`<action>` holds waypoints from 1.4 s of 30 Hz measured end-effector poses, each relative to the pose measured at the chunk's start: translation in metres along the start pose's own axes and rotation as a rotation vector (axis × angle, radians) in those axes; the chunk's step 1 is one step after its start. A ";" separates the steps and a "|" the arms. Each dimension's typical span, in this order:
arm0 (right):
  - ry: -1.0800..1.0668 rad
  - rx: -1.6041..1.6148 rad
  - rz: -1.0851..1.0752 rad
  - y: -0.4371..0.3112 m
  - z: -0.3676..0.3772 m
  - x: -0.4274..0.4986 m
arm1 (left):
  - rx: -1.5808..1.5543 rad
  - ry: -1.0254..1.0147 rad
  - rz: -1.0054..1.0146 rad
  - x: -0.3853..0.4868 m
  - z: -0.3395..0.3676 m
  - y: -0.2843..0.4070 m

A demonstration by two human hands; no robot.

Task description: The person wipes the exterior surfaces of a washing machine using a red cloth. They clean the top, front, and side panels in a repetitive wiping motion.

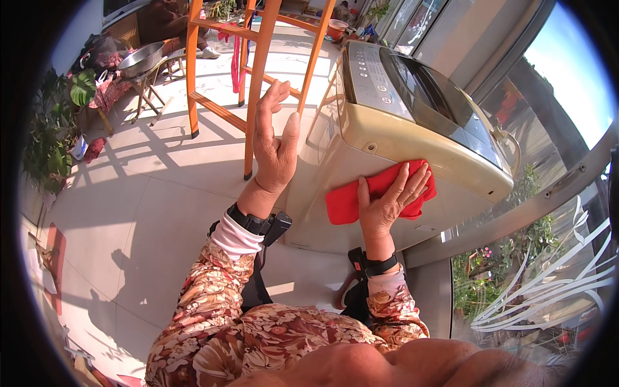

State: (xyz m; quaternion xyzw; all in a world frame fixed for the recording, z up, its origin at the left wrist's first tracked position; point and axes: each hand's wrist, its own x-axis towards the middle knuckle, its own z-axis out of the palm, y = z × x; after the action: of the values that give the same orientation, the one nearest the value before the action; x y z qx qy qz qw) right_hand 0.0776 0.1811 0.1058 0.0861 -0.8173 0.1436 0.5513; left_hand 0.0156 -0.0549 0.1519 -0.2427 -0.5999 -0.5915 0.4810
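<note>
A red cloth (344, 203) lies flat against the side panel of a beige top-loading washing machine (406, 126), just under its upper rim. My right hand (389, 203) presses on the cloth with its fingers spread. Raised in the air to the left of the machine, my left hand (276, 140) holds nothing, and its thumb stands apart from its curved fingers. The machine's control panel (375, 77) and its dark transparent lid (435, 96) face up.
An orange stepladder (258, 92) stands just beyond my left hand. Glass panes (527, 271) in a metal frame border the machine's right side. Further left are a metal basin (141, 59) on a folding stool, potted plants (53, 140) and a seated person (167, 22).
</note>
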 end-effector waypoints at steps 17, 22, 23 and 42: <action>0.313 -0.044 -0.163 0.014 -0.012 0.043 | -0.117 -0.310 0.035 -0.061 0.043 -0.042; 0.427 -0.184 0.077 0.104 -0.038 0.029 | 0.027 -0.324 -0.073 -0.062 0.034 -0.023; 0.467 -0.190 0.131 0.127 -0.043 0.029 | 0.041 -0.312 -0.078 -0.062 0.035 -0.024; 0.047 0.303 -0.321 -0.002 0.007 0.014 | -0.023 -0.297 -0.159 -0.083 0.026 -0.079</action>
State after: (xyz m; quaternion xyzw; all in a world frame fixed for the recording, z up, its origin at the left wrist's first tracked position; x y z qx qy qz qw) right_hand 0.0665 0.1771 0.1163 0.2935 -0.7492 0.1770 0.5667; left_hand -0.0253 -0.0215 0.0463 -0.2848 -0.6751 -0.5920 0.3357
